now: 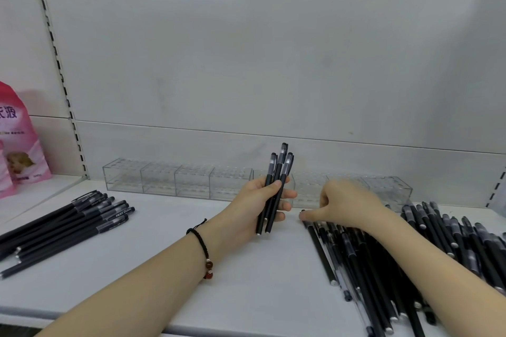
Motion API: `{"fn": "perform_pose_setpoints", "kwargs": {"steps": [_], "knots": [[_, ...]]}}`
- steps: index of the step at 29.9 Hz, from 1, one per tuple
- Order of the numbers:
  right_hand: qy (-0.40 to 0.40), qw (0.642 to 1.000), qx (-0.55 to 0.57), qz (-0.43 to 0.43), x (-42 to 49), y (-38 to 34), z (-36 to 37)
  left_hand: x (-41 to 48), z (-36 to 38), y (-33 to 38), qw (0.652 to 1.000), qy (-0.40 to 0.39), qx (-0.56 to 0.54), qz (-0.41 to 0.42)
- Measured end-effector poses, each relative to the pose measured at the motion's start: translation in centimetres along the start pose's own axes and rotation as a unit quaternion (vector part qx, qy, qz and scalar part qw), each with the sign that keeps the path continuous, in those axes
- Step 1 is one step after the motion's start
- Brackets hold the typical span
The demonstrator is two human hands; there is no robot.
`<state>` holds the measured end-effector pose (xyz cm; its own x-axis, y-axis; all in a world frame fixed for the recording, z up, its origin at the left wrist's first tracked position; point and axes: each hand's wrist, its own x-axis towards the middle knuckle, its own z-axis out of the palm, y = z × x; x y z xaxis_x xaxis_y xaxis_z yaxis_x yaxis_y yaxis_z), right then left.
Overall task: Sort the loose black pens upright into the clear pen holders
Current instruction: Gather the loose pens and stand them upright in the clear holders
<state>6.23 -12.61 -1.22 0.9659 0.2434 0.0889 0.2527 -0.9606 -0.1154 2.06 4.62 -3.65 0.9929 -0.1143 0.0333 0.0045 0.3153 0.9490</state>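
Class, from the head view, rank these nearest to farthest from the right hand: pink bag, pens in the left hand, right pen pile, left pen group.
1. Right pen pile: under the right hand.
2. Held pens: just left, in the left hand.
3. Left pen group: far left, lying flat.
4. Pink bag: leftmost, farther back.

- A white shelf [169,268] is carrying everything;
- clear holders [175,180] are standing in a row along its back;
- pens [68,224] are lying side by side at left;
- a pile [410,268] of them is lying at right;
- pink bags [19,145] are standing far left.
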Motion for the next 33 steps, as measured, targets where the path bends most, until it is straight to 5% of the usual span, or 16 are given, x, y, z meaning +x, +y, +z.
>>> {"fn": "perform_pose_setpoints", "kwargs": {"steps": [14,22,33], "knots": [[-0.071,0.982,0.169,-0.045,-0.1,-2.3,1.0,0.7,-0.1,-0.2,0.998,0.05,-0.039,-0.021],[-0.109,0.943,0.314,-0.006,-0.2,-1.7,0.4,0.8,-0.5,-0.2,0.998,0.058,-0.029,-0.012],[-0.105,0.937,0.333,0.004,0.2,-1.7,0.8,0.5,-0.3,-0.2,0.997,0.074,0.009,-0.023]]}}
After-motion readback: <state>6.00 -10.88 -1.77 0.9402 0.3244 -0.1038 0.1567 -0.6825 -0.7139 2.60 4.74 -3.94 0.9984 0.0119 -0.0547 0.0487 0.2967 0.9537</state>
